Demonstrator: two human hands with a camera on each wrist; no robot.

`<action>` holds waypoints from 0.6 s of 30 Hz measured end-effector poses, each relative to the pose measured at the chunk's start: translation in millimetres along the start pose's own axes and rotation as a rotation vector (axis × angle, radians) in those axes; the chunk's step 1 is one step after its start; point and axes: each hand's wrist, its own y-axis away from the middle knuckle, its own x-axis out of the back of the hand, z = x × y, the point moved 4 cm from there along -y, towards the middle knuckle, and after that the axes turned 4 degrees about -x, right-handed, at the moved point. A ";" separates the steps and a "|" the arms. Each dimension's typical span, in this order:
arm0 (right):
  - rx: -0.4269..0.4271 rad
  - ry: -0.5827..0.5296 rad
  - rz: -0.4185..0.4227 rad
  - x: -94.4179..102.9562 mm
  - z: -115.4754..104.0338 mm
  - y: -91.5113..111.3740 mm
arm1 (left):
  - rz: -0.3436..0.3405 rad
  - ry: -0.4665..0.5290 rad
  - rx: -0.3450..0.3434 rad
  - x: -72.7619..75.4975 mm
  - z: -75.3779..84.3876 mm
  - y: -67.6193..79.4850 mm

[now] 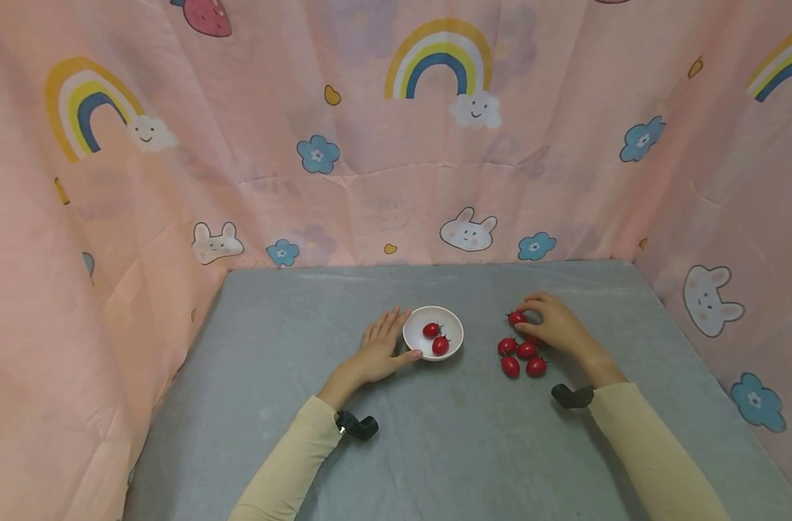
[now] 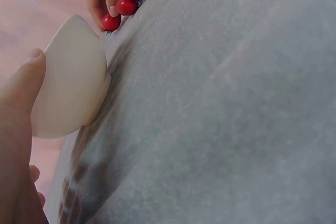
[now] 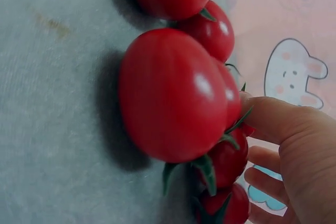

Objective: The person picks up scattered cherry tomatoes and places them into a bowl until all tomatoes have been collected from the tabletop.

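Observation:
A small white bowl (image 1: 412, 344) stands on the grey table with two cherry tomatoes (image 1: 440, 346) in it. My left hand (image 1: 378, 352) lies along the bowl's left side, fingers extended and thumb at the near rim. In the left wrist view the thumb (image 2: 29, 80) rests against the bowl's outer wall (image 2: 73, 77). To the right of the bowl, my right hand (image 1: 555, 325) pinches a cherry tomato (image 1: 516, 317) between thumb and fingers at the far side of a cluster. Several other cherry tomatoes (image 1: 526, 350) with green stems lie just nearer, large in the right wrist view.
The grey table (image 1: 435, 441) meets a pink curtain (image 1: 370, 195) printed with rainbows, rabbits and flowers at the back and sides. A dark wrist camera (image 1: 358, 426) sits on the left wrist, and another camera (image 1: 570, 396) on the right.

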 end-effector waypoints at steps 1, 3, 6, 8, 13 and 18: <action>0.002 -0.001 0.001 0.6 -0.7 -0.3 | -0.002 -0.002 0.001 -0.2 -0.2 0.0; 0.009 0.002 0.007 1.5 -2.1 -1.3 | 0.000 -0.003 0.001 -0.3 -0.3 0.0; 0.016 0.008 0.016 3.2 -6.4 -2.5 | -0.001 0.001 0.003 -0.5 -0.5 0.0; 0.020 0.023 0.016 4.6 -10.6 -3.3 | -0.002 0.004 0.004 -0.6 -0.5 0.1; 0.018 0.056 0.009 8.8 -24.7 -4.5 | 0.002 0.004 -0.001 -1.1 -1.0 -0.1; 0.034 0.062 0.004 11.5 -37.9 -5.3 | 0.001 0.003 -0.001 -1.5 -1.3 -0.4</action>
